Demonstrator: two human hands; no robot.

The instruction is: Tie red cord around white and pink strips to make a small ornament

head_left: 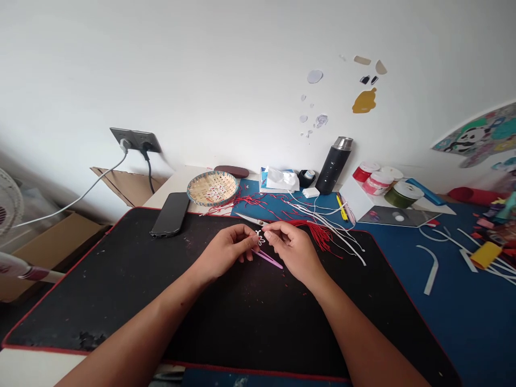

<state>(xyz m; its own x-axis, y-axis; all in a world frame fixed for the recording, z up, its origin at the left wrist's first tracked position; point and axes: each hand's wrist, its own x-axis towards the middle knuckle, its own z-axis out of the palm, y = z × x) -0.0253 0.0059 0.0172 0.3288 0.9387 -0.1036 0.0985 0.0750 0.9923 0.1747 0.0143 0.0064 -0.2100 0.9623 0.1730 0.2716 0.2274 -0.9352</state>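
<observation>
Over the black desk mat, my left hand pinches a small piece of white looped cord between thumb and fingers. My right hand meets it from the other side, thumb and fingertips closed at the cord's right edge. Just below the fingers lie purple tweezers, partly hidden by my left hand. Behind both hands is a pair of scissors, blades pointing left, with the handles covered from sight. Red cords and long white cords spread out to the right.
A phone lies left on the mat. Behind stand a woven basket with small bits, a tissue pack and a black flask. Cord spools, a yellow cutter and craft scraps are at right.
</observation>
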